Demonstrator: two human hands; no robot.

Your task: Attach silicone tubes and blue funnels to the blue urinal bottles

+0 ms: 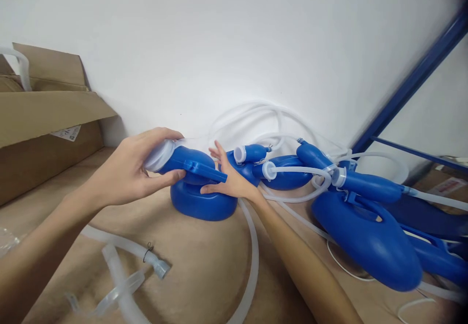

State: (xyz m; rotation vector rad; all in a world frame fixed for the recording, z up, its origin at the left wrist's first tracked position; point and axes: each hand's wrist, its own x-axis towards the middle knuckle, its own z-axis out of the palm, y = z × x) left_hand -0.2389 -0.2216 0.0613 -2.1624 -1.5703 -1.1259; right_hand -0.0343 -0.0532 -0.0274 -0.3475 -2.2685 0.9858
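Blue bottle (204, 207) is right of the carton (47, 111), my left hand's (129, 168) grip wrapped round its neck end, my right hand (236, 180) loosely spread against it; white cap (161, 155) seems fitted, the rest unclear.

In front of you, the brown surface (204, 265) carries a cardboard box (47, 163) by its far left corner, translucent tubes (119, 275) toward its near left, and blue bottles (369, 251) with pale hoses (252, 255) toward its right edge.
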